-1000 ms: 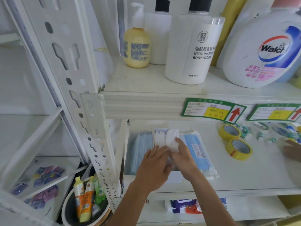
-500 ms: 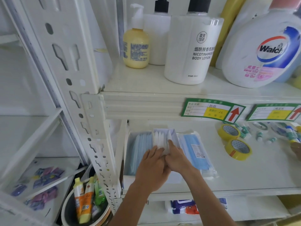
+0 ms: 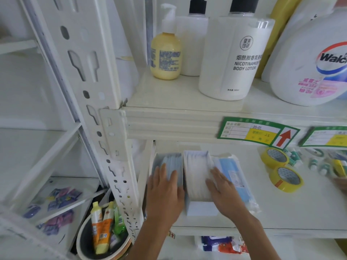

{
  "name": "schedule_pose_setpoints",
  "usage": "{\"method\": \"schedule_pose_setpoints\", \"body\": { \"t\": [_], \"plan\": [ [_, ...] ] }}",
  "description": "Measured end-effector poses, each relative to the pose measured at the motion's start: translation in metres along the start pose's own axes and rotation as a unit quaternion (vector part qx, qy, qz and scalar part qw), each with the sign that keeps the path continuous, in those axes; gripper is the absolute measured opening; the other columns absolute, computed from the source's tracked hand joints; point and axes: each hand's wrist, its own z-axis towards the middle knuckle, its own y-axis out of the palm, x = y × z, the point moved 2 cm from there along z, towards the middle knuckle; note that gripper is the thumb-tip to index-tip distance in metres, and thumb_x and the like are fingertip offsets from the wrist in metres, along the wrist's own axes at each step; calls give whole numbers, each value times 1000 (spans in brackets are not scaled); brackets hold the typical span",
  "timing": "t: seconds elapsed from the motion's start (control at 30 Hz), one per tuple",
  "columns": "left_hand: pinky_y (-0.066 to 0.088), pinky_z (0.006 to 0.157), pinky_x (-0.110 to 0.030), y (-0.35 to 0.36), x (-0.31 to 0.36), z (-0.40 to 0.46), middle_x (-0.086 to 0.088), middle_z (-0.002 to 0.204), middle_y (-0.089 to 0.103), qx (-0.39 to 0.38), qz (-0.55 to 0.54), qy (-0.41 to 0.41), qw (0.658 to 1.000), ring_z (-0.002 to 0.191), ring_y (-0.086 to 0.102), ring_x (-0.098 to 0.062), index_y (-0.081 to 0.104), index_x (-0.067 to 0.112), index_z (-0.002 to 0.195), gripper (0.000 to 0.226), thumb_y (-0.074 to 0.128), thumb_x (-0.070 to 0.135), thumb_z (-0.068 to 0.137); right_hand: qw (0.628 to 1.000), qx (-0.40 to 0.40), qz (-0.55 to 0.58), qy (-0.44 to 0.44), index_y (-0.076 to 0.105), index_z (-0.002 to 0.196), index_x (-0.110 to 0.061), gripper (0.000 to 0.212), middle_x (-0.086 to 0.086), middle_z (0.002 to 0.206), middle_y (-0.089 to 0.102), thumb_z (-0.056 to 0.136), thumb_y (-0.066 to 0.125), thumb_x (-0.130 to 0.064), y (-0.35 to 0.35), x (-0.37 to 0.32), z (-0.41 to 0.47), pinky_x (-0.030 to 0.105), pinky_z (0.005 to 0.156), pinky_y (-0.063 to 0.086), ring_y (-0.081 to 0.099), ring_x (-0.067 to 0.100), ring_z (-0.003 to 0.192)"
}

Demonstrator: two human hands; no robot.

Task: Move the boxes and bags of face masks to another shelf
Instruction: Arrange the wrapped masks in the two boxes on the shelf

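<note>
Three lots of face masks sit side by side at the left end of the middle shelf (image 3: 281, 212). A box of grey-blue masks (image 3: 171, 162) is on the left, an open white box of white masks (image 3: 197, 177) in the middle, and a clear bag of blue masks (image 3: 236, 173) on the right. My left hand (image 3: 165, 192) lies flat on the grey-blue masks, fingers apart. My right hand (image 3: 223, 190) rests flat over the seam between the white box and the bag. Neither hand has closed around anything.
Two yellow tape rolls (image 3: 285, 179) and small vials (image 3: 317, 166) lie to the right, where another person's hand (image 3: 340, 182) shows at the edge. Lotion and detergent bottles (image 3: 234, 57) stand on the shelf above. A bucket of tubes (image 3: 103, 237) sits beside the perforated upright (image 3: 112, 147).
Both hands were together on top of the white box. They have spread apart, the left onto the grey-blue masks and the right towards the blue bag. The view moved closer.
</note>
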Motion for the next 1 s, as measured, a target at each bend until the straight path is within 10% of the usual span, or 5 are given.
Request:
{"method": "schedule_pose_setpoints", "body": {
  "t": [0.23, 0.4, 0.67, 1.0],
  "plan": [
    [20, 122, -51, 12, 0, 0, -1, 161, 34, 7, -10, 36, 999, 151, 25, -21, 48, 28, 143, 53, 29, 54, 101, 979, 21, -204, -11, 21, 157, -22, 85, -7, 167, -20, 91, -2, -71, 29, -3, -8, 48, 123, -5, -19, 28, 153],
    [23, 121, -52, 13, -3, 1, 5, 156, 40, 4, -16, 59, 998, 148, 30, -17, 51, 33, 137, 44, 28, 47, 102, 960, -23, -255, -111, 23, 157, -31, 95, -1, 169, 2, 84, -24, -69, 27, -10, -7, 50, 123, -11, -20, 25, 153],
    [16, 123, -50, 10, -3, 4, 7, 155, 43, -10, -51, 34, 998, 147, 30, -10, 53, 28, 140, 46, 32, 36, 100, 980, -1, -191, -47, 57, 128, -20, 46, 0, 146, 49, 96, 46, -52, 21, -23, 10, 39, 119, 26, 40, 21, 137],
    [29, 119, -52, 9, -1, -1, 4, 141, 60, 38, -78, 47, 995, 135, 50, -12, 67, 24, 126, 52, 27, 39, 95, 976, -22, -214, -17, 52, 83, -25, 12, -5, 84, 57, 74, 58, -31, 22, -41, 26, 36, 83, 40, 50, 23, 99]
  ]
}}
